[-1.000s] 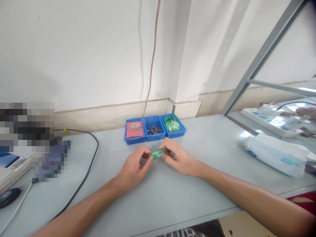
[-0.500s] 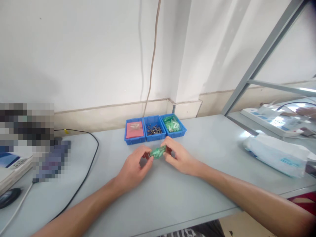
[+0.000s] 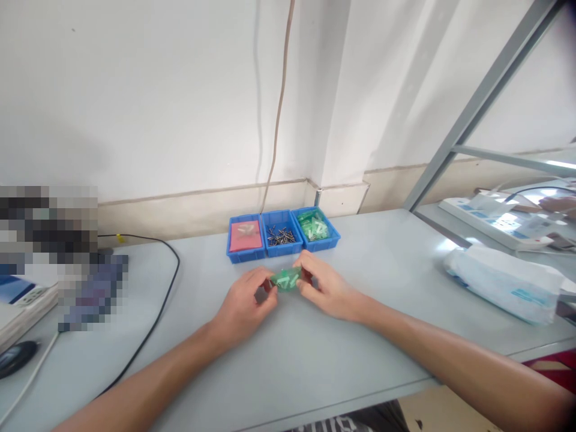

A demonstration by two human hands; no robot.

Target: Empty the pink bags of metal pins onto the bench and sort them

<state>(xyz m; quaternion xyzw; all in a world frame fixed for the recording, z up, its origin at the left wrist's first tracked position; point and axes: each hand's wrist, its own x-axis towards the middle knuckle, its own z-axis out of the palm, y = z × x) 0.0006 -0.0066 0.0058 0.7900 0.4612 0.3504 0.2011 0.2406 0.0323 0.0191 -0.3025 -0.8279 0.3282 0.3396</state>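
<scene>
A small green see-through plastic bag (image 3: 287,279) with pale pieces inside is stretched between my two hands, just above the table. My left hand (image 3: 246,300) pinches its left end between thumb and fingers. At the right end, my right hand (image 3: 324,287) grips it the same way. Just beyond my hands stand three blue bins side by side: the left bin (image 3: 246,257) with a pink sheet and a small clear packet, the middle bin (image 3: 284,248) with loose metal pins, the right bin (image 3: 321,245) with more green bags.
A black cable (image 3: 168,282) curves over the table (image 3: 288,372) on the left, near a mouse (image 3: 17,359). On the right lies a white soft package (image 3: 504,285). Beyond the grey metal frame (image 3: 477,102), a person's hand shows at another desk.
The green bag has turned a little and now shows a flatter, wider face with the pale pieces clearer. Both hands keep their hold with hardly any shift.
</scene>
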